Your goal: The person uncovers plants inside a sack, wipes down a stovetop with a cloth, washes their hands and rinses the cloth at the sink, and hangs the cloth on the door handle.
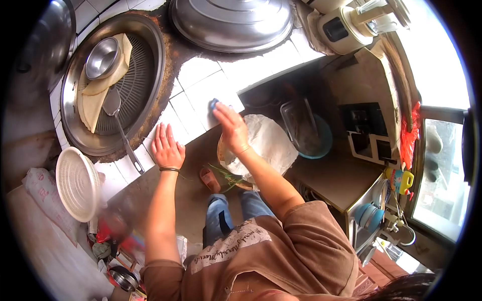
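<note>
My left hand (168, 146) lies flat at the edge of the white-tiled counter (201, 78), fingers spread and holding nothing. Farther right, my right hand (232, 128) reaches over the counter edge, its fingers pressed together on a small blue thing (214, 104) against the tiles. Most of that thing is hidden under the fingers. Left of my hands, a large metal pan (159, 60) is set into the counter. Inside it are folded flatbread (90, 113), a metal bowl (102, 57) and a slotted rack (135, 75). A metal spatula (123, 135) leans across its rim.
Below my right forearm stands a basket covered with white cloth (268, 143). A domed metal lid (231, 22) sits at the back, near a blender (344, 30). A white plastic colander (78, 184) stands at the left. A blue basin (324, 138) is farther right.
</note>
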`<state>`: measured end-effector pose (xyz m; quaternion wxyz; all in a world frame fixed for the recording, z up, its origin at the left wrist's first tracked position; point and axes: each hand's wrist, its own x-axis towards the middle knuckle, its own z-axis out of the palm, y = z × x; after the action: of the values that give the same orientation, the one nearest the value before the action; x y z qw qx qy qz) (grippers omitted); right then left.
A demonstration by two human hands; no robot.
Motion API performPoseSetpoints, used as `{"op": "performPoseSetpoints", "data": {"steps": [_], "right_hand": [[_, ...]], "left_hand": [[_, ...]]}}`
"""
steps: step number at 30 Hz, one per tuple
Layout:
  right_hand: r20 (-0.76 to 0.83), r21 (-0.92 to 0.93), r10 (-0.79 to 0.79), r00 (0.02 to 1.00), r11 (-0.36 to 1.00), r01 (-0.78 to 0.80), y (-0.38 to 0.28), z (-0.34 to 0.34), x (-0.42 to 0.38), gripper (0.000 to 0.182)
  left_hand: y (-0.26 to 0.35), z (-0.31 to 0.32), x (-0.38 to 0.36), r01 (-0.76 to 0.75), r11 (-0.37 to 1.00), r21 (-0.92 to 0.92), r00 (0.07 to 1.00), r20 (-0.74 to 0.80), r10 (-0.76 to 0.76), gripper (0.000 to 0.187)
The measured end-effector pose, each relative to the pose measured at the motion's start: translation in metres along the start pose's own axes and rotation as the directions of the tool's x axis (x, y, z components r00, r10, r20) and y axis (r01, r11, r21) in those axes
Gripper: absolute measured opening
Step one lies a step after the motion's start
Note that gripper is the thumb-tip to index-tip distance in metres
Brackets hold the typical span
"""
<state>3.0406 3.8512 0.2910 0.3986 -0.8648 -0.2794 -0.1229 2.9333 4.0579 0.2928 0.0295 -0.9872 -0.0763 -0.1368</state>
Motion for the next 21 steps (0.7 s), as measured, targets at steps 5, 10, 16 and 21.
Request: {"op": "performPoseSetpoints", "data": {"steps": [5, 10, 16, 21], "right_hand": [[0.055, 0.088, -0.048, 0.997, 0.995, 0.043, -0.037, 0.024, -0.019, 0.043], [0.174, 0.135, -0.180, 0.968, 0.978, 0.158, -0.024, 0.029, 0.002, 0.046], [-0.068, -0.152, -0.012, 0.998, 0.988, 0.002, 0.070, -0.034, 0.046, 0.040], [0.015, 0.297, 0.308, 0.951, 0.907, -0.298, 0.053, -0.060, 0.101, 0.024]], "left_hand": [[0.002, -0.001, 0.001, -0.001, 1.000, -0.011, 1.000, -0.016, 0.001, 0.057], [0.003, 0.001, 0.001, -0.007, 1.000, -0.011, 1.000, -0.021, 0.007, 0.057], [0.001, 0.000, 0.000, -0.021, 1.000, -0.011, 1.000, 0.000, 0.021, 0.060], [-0.002, 0.007, -0.003, 0.001, 1.000, -0.025, 1.000, 0.010, -0.001, 0.063]]}}
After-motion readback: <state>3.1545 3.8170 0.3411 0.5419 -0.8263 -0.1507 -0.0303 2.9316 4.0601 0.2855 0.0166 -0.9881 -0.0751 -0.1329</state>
